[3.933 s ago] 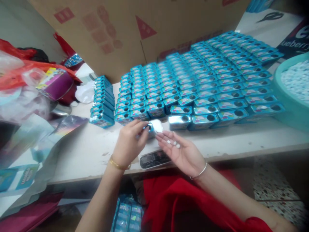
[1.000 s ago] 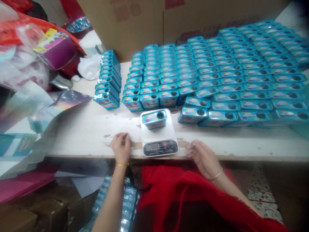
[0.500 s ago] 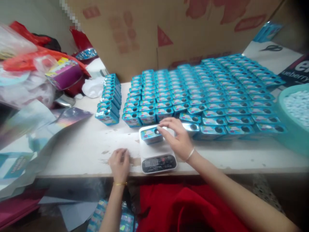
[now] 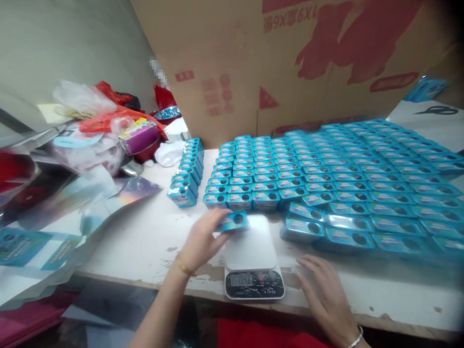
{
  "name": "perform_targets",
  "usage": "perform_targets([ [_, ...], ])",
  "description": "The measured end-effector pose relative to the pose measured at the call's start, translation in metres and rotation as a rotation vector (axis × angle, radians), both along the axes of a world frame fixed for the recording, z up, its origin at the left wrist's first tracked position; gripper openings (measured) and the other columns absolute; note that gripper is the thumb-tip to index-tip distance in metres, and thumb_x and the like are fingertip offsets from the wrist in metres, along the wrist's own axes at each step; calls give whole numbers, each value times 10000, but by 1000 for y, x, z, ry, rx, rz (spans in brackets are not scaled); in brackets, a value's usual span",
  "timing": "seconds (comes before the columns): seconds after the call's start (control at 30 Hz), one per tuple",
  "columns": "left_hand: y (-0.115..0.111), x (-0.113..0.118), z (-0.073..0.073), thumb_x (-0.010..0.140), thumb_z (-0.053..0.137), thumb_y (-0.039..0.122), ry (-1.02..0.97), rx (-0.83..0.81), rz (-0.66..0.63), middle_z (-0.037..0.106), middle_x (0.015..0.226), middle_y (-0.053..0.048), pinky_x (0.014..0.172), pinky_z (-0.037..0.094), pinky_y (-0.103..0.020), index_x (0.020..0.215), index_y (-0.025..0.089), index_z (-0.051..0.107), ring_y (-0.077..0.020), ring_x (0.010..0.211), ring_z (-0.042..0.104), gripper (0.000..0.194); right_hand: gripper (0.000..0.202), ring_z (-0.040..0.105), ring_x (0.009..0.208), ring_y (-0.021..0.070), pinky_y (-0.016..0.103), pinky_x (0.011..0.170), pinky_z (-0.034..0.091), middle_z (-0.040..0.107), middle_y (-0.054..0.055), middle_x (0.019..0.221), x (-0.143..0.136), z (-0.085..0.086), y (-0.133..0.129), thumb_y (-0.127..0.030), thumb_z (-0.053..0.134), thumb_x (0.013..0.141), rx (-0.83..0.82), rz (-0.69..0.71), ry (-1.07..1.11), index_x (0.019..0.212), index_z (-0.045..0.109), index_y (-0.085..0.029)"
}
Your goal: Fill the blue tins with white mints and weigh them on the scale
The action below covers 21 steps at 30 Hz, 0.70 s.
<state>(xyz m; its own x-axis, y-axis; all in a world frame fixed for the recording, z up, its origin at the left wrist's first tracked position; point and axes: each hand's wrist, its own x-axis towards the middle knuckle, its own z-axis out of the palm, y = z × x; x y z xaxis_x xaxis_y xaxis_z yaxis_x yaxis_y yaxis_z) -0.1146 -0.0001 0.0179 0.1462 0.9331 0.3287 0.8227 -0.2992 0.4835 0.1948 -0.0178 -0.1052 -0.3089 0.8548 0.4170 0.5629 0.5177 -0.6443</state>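
My left hand (image 4: 203, 238) grips a small blue tin (image 4: 235, 221) by its left end, at the upper left edge of the white kitchen scale (image 4: 251, 244). The tin's top shows a dark round spot. Nothing rests on the scale's plate, and its display is lit, though the digits are blurred. My right hand (image 4: 326, 295) is right of the scale, low over the table's front part, fingers apart and holding nothing. Behind the scale stand rows of blue tins (image 4: 266, 198).
A separate column of tins (image 4: 182, 193) stands at the left of the rows. A large cardboard box (image 4: 232, 58) rises behind them. Printed sheets (image 4: 105, 193), plastic bags (image 4: 85, 99) and a purple box (image 4: 141, 139) crowd the left side. The table's front edge (image 4: 152, 286) runs below.
The tin has left the scale's plate and is now in my left hand, which moved up from the table. My right hand let go of it and moved right and down. The view shifted.
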Motion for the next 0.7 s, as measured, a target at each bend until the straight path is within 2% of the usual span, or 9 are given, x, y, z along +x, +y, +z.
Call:
perform_targets([
  [0.1, -9, -40, 7, 808, 637, 389, -14, 38, 192, 633, 1070, -85, 846, 506, -359, 1129, 200, 551, -218, 947, 608, 382, 295, 484, 1126, 277, 485, 958, 382, 530, 103, 1194, 4, -11, -2, -320, 488, 913, -1, -18, -15, 1189, 527, -220],
  [0.2, -10, -71, -4, 794, 646, 420, 19, -17, 248, 639, 1017, -64, 804, 503, -337, 1089, 198, 566, -201, 893, 606, 377, 291, 481, 1136, 281, 493, 963, 379, 527, 105, 1205, 2, -17, -3, -322, 486, 913, -6, -23, -25, 1181, 528, -217],
  [0.3, -2, -80, -29, 823, 614, 376, 42, -83, 187, 625, 1017, -66, 791, 500, -330, 1112, 196, 549, -190, 892, 598, 347, 291, 488, 1131, 279, 489, 959, 385, 532, 106, 1200, 0, -17, -2, -324, 488, 912, 9, -16, -27, 1179, 529, -215],
  [0.37, 4, -78, -44, 834, 601, 351, 61, -41, 164, 605, 1048, -84, 837, 491, -348, 1146, 187, 527, -202, 959, 580, 360, 291, 498, 1118, 280, 485, 951, 390, 541, 109, 1187, 0, -16, -2, -324, 489, 911, 32, -10, -24, 1176, 531, -212],
  [0.43, 10, -75, -51, 820, 624, 355, 61, 61, 179, 569, 1118, -110, 876, 480, -356, 1197, 180, 493, -220, 1059, 541, 436, 294, 507, 1108, 283, 486, 950, 390, 547, 112, 1180, 1, -16, -2, -321, 487, 910, 54, -5, -28, 1178, 530, -209],
  [0.5, 15, -78, -50, 818, 627, 358, 56, 182, 236, 544, 1155, -123, 890, 471, -351, 1216, 179, 475, -226, 1112, 512, 462, 305, 514, 1101, 287, 487, 950, 388, 551, 116, 1179, 2, -16, -2, -327, 483, 909, 73, -1, -38, 1185, 529, -205],
  [0.6, 24, -99, -43, 857, 553, 308, 168, 297, 411, 550, 1117, -123, 915, 433, -384, 1146, 184, 531, -235, 1082, 511, 316, 326, 520, 1095, 295, 482, 939, 393, 553, 121, 1180, 1, -18, -1, -348, 491, 904, 100, 10, -55, 1190, 531, -197],
  [0.7, 37, -126, -40, 822, 575, 290, 417, 213, 533, 538, 1167, -129, 921, 370, -445, 1064, 210, 602, -289, 1097, 475, 256, 336, 524, 1087, 300, 481, 930, 397, 558, 124, 1175, -1, -18, 0, -361, 496, 900, 124, 18, -68, 1185, 537, -189],
])
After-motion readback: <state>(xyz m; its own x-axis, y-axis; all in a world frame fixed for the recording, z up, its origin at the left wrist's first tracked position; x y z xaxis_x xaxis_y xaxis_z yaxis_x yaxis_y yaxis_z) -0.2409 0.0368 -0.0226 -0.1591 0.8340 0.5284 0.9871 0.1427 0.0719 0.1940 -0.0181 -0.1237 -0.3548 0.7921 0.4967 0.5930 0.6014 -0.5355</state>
